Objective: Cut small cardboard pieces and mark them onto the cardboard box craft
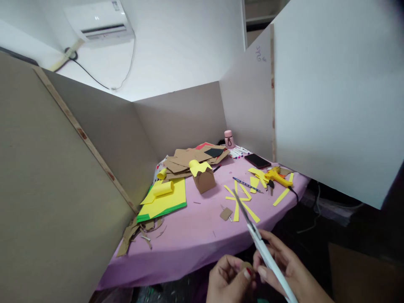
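Note:
My left hand (229, 280) is closed at the near edge of the table, pinching a small piece of brown cardboard (247, 265) that the fingers mostly cover. Close beside it, my right hand (285, 265) grips a pair of white-handled scissors (263, 248), seen edge-on. Their dark blades point up and away over the table, and whether they are parted cannot be seen. The right fingertips come near the cardboard piece; contact is unclear. Beyond the blades lie thin yellow paper strips (236, 210) and a small cardboard square (226, 213) with white sticks.
A cardboard box (204, 181) with yellow trim stands mid-table. Yellow and green sheets (176, 195) and cardboard scraps (128, 237) lie left; stacked cardboard (179, 160) behind. To the right are a yellow glue gun (279, 176), a pencil (248, 185), a phone (257, 160). Partition panels (183, 122) surround the table.

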{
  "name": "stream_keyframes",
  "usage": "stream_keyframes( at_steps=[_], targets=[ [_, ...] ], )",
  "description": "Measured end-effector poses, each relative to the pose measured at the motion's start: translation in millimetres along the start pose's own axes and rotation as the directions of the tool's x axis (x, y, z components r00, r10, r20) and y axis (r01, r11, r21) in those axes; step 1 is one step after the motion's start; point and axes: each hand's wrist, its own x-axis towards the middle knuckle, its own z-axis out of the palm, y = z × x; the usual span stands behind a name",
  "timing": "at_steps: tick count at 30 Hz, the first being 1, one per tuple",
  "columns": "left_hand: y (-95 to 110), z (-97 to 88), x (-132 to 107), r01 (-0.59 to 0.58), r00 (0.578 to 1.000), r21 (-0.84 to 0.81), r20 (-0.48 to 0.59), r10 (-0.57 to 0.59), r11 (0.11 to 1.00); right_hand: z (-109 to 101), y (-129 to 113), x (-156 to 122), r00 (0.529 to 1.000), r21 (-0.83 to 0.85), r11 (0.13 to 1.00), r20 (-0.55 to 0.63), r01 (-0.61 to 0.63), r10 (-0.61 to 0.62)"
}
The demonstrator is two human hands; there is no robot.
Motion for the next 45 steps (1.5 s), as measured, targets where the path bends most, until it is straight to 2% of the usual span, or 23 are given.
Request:
stream_keyframes(
  at_steps=[3, 6, 10, 12, 15, 19, 25, 33, 40, 45],
  targets=[
    [12.2, 2.3, -1.5, 0.023, 0.998, -0.038, -0.061, -0.026, 0.999, -7.6, 5.2, -3.6, 0.998, -0.148, 0.987, 0.02, 0.058, -0.056],
    [20.0, 3.8, -5.0, -0.009, 0.995, -0.052, -0.1, 0.004, 0.999, -15.2, 6.9, -8.9, 0.995, -0.373, 0.925, 0.08, 0.078, -0.052],
    [23.5, 6.4, -10.6, -0.137, 0.988, -0.083, -0.089, 0.13, 0.987, -20.7, 0.0, -15.3, 0.994, -0.701, 0.706, 0.1, 0.101, -0.043],
    [23.5, 6.7, -12.1, -0.181, 0.982, -0.108, -0.076, 0.173, 0.978, -21.2, -4.0, -16.1, 0.993, -0.791, 0.603, 0.115, 0.103, -0.018],
    [22.3, 6.0, -12.7, -0.206, 0.978, -0.128, -0.053, 0.201, 0.97, -19.9, -8.7, -14.6, 0.99, -0.834, 0.544, 0.132, 0.091, 0.038],
    [20.4, 5.8, -12.8, -0.246, 0.969, -0.124, -0.015, 0.246, 0.961, -17.6, -12.3, -11.8, 0.994, -0.827, 0.556, 0.108, 0.084, 0.011],
    [20.7, 8.1, -14.2, -0.252, 0.967, -0.123, 0.006, 0.255, 0.96, -15.7, -9.9, -9.4, 0.987, -0.765, 0.625, 0.142, 0.155, -0.071],
    [14.5, 4.3, -12.6, -0.173, 0.981, -0.127, 0.064, 0.182, 0.977, -12.7, -13.6, -12.1, 0.991, -0.742, 0.662, 0.134, 0.108, -0.011],
    [15.8, 10.9, -14.7, -0.143, 0.984, -0.209, 0.074, 0.161, 0.967, -11.7, -14.6, -14.4, 0.99, -0.694, 0.709, 0.131, 0.123, -0.044],
    [14.0, 12.6, -14.6, -0.159, 0.976, -0.256, 0.107, 0.191, 0.954, -9.2, -15.5, -12.6, 0.986, -0.664, 0.733, 0.158, 0.146, -0.053]
  ],
)
